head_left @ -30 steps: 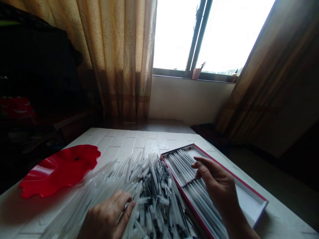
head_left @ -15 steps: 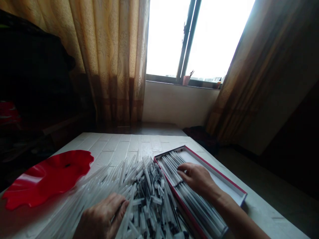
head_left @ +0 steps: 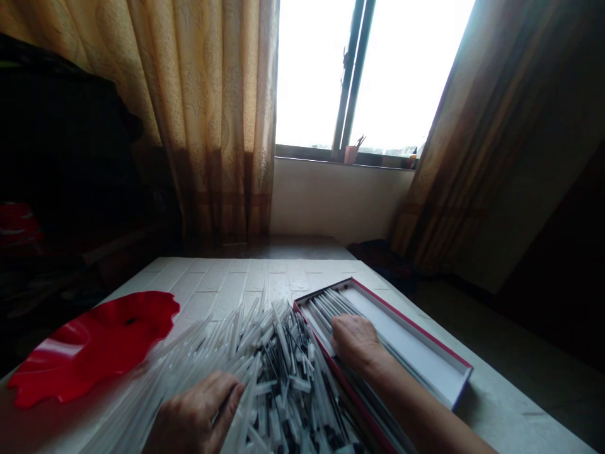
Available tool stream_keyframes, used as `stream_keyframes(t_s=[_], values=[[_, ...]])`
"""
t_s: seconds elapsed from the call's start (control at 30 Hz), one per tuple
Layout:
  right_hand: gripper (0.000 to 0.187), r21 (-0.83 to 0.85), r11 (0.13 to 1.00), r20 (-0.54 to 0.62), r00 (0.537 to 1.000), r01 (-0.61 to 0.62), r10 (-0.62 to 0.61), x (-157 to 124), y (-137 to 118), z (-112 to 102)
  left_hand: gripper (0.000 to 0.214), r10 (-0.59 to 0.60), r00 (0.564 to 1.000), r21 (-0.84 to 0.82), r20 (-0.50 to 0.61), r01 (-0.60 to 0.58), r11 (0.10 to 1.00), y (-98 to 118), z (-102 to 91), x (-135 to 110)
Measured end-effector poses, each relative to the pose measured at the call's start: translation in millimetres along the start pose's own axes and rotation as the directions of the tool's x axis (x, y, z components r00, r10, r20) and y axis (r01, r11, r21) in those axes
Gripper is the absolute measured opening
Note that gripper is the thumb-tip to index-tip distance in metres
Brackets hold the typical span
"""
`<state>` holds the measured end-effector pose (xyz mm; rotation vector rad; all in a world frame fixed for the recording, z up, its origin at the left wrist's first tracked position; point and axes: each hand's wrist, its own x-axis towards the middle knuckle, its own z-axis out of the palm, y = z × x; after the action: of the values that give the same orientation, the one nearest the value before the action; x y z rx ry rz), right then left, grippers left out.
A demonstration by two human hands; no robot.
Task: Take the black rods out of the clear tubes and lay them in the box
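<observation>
My left hand (head_left: pixel 196 413) is closed, with thumb and fingers together, at the near side of a heap of clear plastic pen barrels (head_left: pixel 198 353). Whatever it pinches is hidden. My right hand (head_left: pixel 353 337) is curled, knuckles up, over the left part of a shallow red-edged box (head_left: pixel 411 343). Its fingertips are out of sight among slim grey-and-clear pens (head_left: pixel 326 306) lined up lengthwise in the box. Between my hands lie loose clear caps (head_left: pixel 300 383) and dark, thin pen parts (head_left: pixel 274 359), jumbled together.
A red wavy-rimmed dish (head_left: pixel 94 347) stands on the left of the white brick-patterned table (head_left: pixel 208 277). Behind it are a curtain (head_left: pixel 212 126) and a window (head_left: pixel 312 75). A small pot (head_left: pixel 350 154) holding thin sticks is on the sill.
My right hand has shifted slightly left in the box and its fingers have curled downward over the pens. My left hand has stayed nearly in place. The view has tilted slightly.
</observation>
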<state>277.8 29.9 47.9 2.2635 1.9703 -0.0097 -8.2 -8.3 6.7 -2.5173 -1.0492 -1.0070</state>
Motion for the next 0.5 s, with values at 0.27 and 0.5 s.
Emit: stream_keyframes(t_s=[0.27, 0.5], values=[[0.019, 0.027, 0.999, 0.07, 0.996, -0.047, 0.045, -2, 4, -11, 0.052, -0.005, 1.0, -0.017, 0.007, 0.005, 1.0, -2, 1.2, -4], [0.018, 0.18, 0.982, 0.023, 0.998, -0.066, 0.062, 5, 18, -17, 0.055, -0.017, 1.0, -0.023, 0.011, 0.017, 1.0, -1, 1.4, -4]])
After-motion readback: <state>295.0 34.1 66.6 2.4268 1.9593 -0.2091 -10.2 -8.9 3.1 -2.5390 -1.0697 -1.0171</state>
